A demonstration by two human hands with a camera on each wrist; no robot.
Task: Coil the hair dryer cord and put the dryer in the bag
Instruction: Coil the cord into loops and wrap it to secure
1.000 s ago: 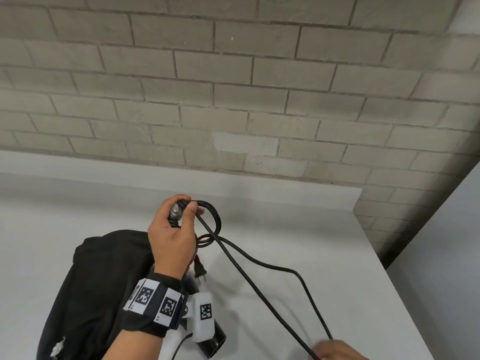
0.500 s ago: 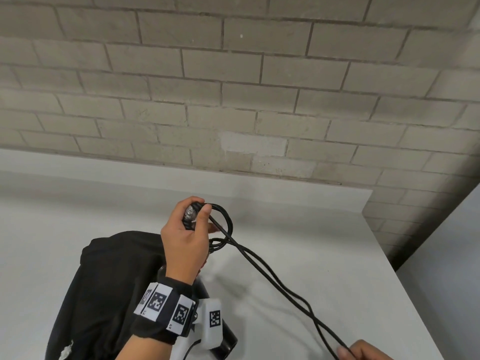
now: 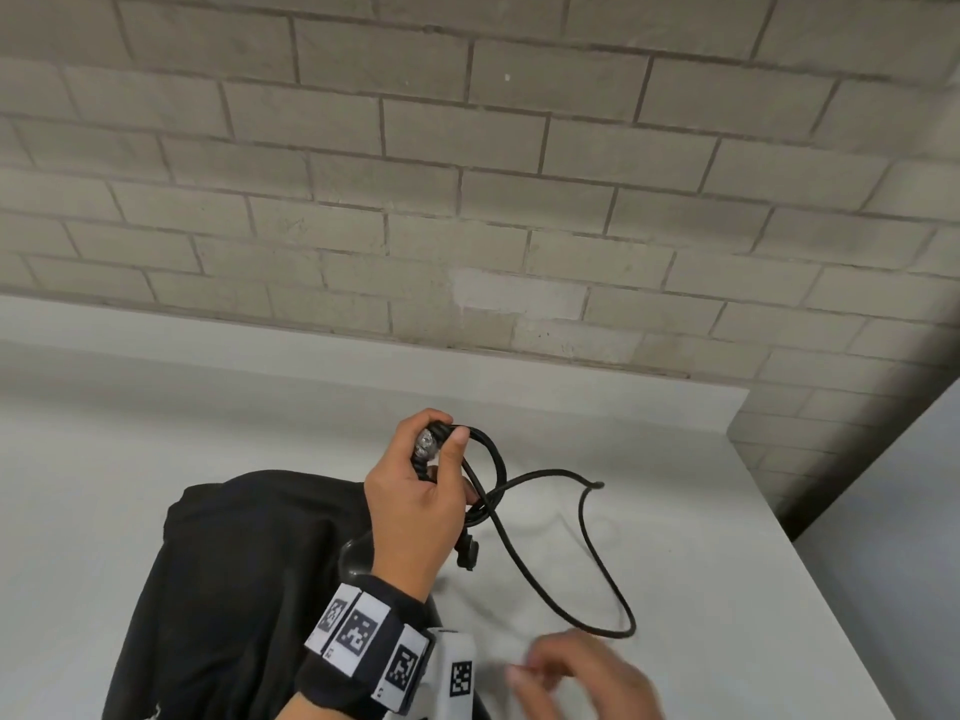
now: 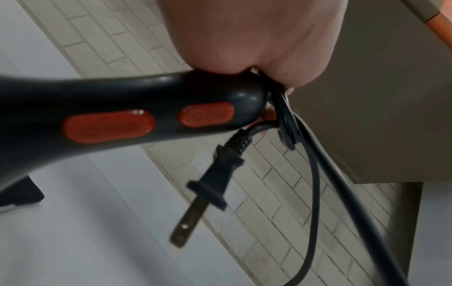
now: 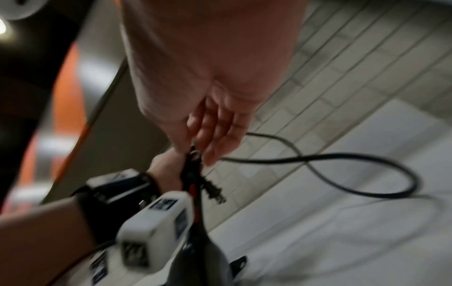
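My left hand (image 3: pixel 436 449) is raised over the white table (image 3: pixel 753 537) and grips the end of the black hair dryer's handle (image 4: pixel 122 120), which has orange buttons, together with a few coils of the black cord (image 3: pixel 496 459). The plug (image 3: pixel 467 553) dangles below that hand. The remaining cord (image 3: pixel 584 517) lies slack in one wide loop on the table to the right. My right hand (image 3: pixel 571 672), blurred at the bottom edge, has relaxed fingers (image 5: pixel 215 131) and holds nothing. The black bag (image 3: pixel 234 589) lies under my left forearm; the dryer's body is mostly hidden.
A grey brick wall (image 3: pixel 467 200) runs behind the table. The table's right edge falls off beside a grey panel (image 3: pixel 909 537). Bare tabletop lies left of and behind the bag.
My right hand has let go of the cord and moved left, towards the left hand. The cord, stretched between both hands before, now lies slack in a loop. The left hand keeps its grip.
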